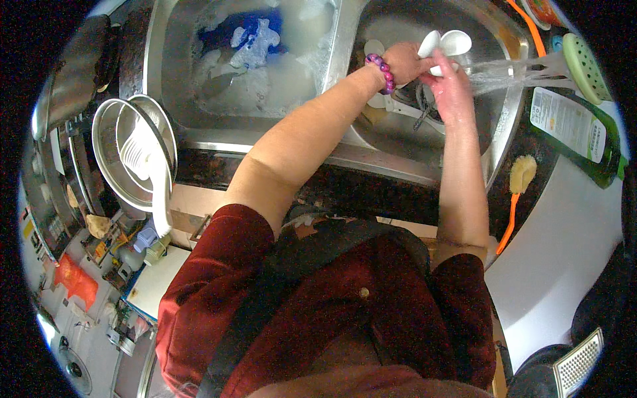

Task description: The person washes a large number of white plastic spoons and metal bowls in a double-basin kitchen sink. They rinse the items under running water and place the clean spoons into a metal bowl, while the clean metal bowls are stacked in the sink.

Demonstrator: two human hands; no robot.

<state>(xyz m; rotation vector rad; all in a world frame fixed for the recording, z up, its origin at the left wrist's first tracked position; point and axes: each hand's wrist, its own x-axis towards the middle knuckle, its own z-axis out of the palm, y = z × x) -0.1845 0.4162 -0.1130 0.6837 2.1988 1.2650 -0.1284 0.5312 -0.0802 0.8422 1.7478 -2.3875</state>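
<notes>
My left hand (404,63), with a beaded bracelet (382,73) at the wrist, is over the right sink basin (398,134). It meets my right hand (452,92) around white spoons (456,43) whose bowls stick out above the fingers. The handles are mostly covered by my hands, so which hand grips which spoon is partly hidden. Jets of water (507,74) reach my right hand from the right side. Below my hands, more white utensils (405,108) and a dark twisted piece (423,112) lie in the basin.
Cloudy, soapy water fills the left basin (181,59), with something blue (249,32) in it. Metal bowls (107,174) and a white brush (161,199) sit left. A light green perforated piece (587,69), a green bottle (577,127) and an orange-handled brush (512,214) are right.
</notes>
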